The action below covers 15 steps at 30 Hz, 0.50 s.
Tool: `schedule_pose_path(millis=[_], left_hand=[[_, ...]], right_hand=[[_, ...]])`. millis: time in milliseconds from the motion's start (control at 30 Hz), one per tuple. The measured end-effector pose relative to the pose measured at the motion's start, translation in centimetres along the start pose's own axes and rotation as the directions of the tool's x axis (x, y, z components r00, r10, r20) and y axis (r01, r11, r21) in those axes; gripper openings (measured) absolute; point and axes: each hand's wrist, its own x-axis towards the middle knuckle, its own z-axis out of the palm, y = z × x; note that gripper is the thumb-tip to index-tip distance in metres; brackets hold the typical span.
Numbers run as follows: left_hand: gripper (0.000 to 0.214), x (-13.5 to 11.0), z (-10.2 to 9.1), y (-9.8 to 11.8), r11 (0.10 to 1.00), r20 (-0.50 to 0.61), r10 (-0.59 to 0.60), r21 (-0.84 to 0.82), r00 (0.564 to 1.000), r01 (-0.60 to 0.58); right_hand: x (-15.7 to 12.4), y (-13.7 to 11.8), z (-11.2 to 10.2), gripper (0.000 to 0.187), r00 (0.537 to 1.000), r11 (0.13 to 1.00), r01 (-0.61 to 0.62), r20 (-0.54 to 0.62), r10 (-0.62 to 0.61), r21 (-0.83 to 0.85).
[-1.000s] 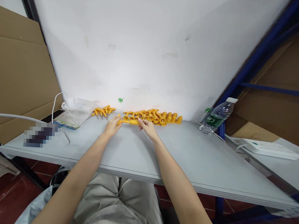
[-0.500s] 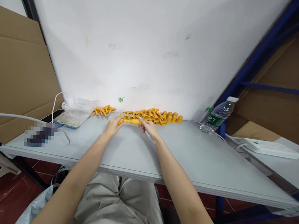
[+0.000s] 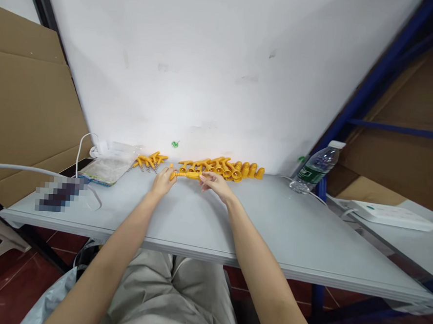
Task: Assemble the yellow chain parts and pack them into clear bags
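My left hand (image 3: 163, 182) is closed around the handle end of a yellow plastic corkscrew (image 3: 192, 175), held level just above the table. At its other end, the fingertips of my right hand (image 3: 215, 184) pinch the wider barrel. Whether a metal spiral sits inside it cannot be seen. Right behind the held piece lies a row of yellow pieces with flared, hollow ends (image 3: 219, 170). Yellow rounded caps (image 3: 252, 170) continue that row to the right. Beyond my left hand are several yellow handles with metal spirals (image 3: 148, 162).
On the grey table (image 3: 194, 219), a clear plastic bag (image 3: 109, 167) and a blurred-out dark object (image 3: 61, 194) lie left. A tilted water bottle (image 3: 315, 168) leans at the right, near a white power strip (image 3: 393, 214). A white board (image 3: 214, 83) closes off the back.
My right hand has shifted slightly and its fingers have moved to the tip of the corkscrew's barrel. My left hand and the held corkscrew have moved slightly left.
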Motion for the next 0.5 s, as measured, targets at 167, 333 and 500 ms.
schedule_pose_path(millis=[167,333,500], left_hand=[[0.03,0.0,-0.1,0.3,1.0,0.004,0.016,0.023,1.0,-0.016],[0.029,-0.1,0.0,0.3,0.998,-0.04,0.061,0.024,0.997,-0.06],[0.028,-0.2,-0.1,0.7,0.994,-0.057,0.105,0.019,0.993,-0.104]], right_hand=[[0.0,-0.1,0.9,0.052,0.999,0.998,0.014,-0.04,-0.011,0.054],[-0.2,-0.5,1.5,0.056,0.993,0.999,0.028,-0.113,-0.026,0.022],[0.0,-0.9,2.2,0.059,0.978,0.996,-0.077,-0.189,0.084,0.046]])
